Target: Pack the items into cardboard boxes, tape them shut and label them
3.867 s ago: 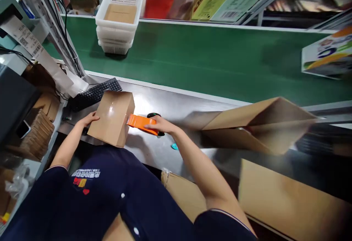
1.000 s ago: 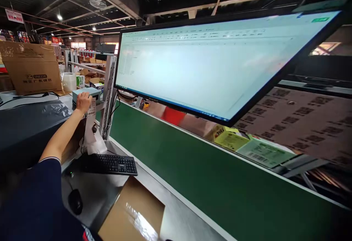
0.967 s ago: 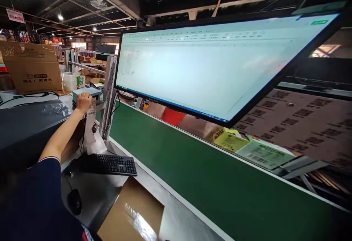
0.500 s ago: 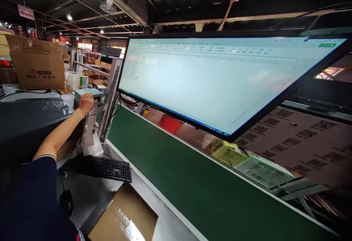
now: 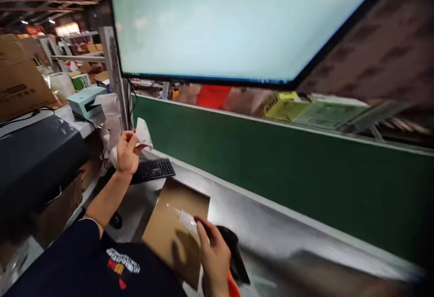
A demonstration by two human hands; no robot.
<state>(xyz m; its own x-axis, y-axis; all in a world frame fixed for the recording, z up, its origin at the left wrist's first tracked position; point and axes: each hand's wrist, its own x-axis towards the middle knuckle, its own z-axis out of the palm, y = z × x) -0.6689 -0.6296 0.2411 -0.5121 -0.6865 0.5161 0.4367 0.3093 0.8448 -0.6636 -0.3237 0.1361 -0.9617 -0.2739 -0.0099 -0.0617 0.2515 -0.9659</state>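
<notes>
Between the thumb and fingers of my left hand (image 5: 128, 152) is a curled white label (image 5: 143, 133) with some dark print. It is raised in front of the metal post, apart from the light blue label printer (image 5: 86, 100). My right hand (image 5: 215, 254) is over the right side of a brown cardboard box (image 5: 169, 224), thumb and fingers curved towards each other. Whether it grips anything is hidden by blur. Shiny clear tape (image 5: 186, 219) shows on the box by its fingertips. Beside that hand rests a black object (image 5: 233, 252) that I cannot make out.
A large monitor (image 5: 210, 25) hangs above the green belt (image 5: 271, 166). On the metal table (image 5: 257, 215) are a black keyboard (image 5: 158, 169) and a mouse (image 5: 115, 220). White label backing (image 5: 111, 116) hangs by the post. Boxes lie beyond the belt.
My left hand has left the printer and come down and nearer with a label in its fingers. My right hand has entered over the box. The view has tilted downwards.
</notes>
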